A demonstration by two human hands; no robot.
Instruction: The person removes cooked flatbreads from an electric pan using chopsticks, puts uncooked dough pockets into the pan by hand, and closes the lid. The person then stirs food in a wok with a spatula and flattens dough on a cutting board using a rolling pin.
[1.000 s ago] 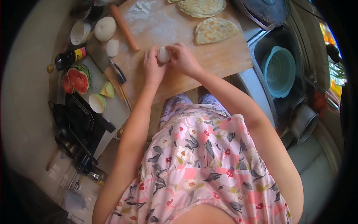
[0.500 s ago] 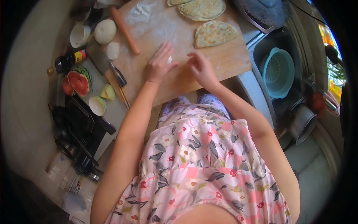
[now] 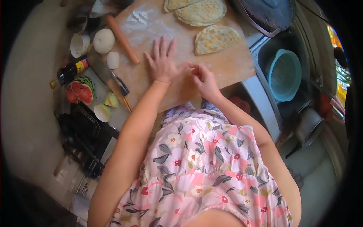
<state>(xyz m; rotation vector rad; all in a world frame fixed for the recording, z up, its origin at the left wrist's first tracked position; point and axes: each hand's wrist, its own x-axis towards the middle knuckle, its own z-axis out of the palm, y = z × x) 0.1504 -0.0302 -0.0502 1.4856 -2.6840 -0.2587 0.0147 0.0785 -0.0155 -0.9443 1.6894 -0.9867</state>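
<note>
My left hand (image 3: 163,65) lies over the floured wooden board (image 3: 166,95), fingers spread, palm down. Close to its right, my right hand (image 3: 204,80) has its fingers curled in, their tips at the left thumb; whether anything is pinched there I cannot make out. Left of the hands lies a rolling pin (image 3: 123,40). Beyond it are a large dough ball (image 3: 104,41) and a smaller dough piece (image 3: 113,60). Toward the board's far right rest a browned half-moon flatbread (image 3: 217,39) and another folded flatbread (image 3: 202,13). Loose flour (image 3: 138,17) is heaped at the far side.
On the left are a cleaver (image 3: 99,68), a dark sauce bottle (image 3: 72,72), a white bowl (image 3: 79,45), cut watermelon (image 3: 82,91) and pale green melon pieces (image 3: 111,99). To the right, a teal colander (image 3: 284,75) sits in the sink (image 3: 261,62), with a pot (image 3: 309,130) nearby.
My left hand has turned and spread its fingers, its thumb now meeting my right fingertips. The small white dough bit seen beside it earlier is no longer visible. The view has shifted slightly.
</note>
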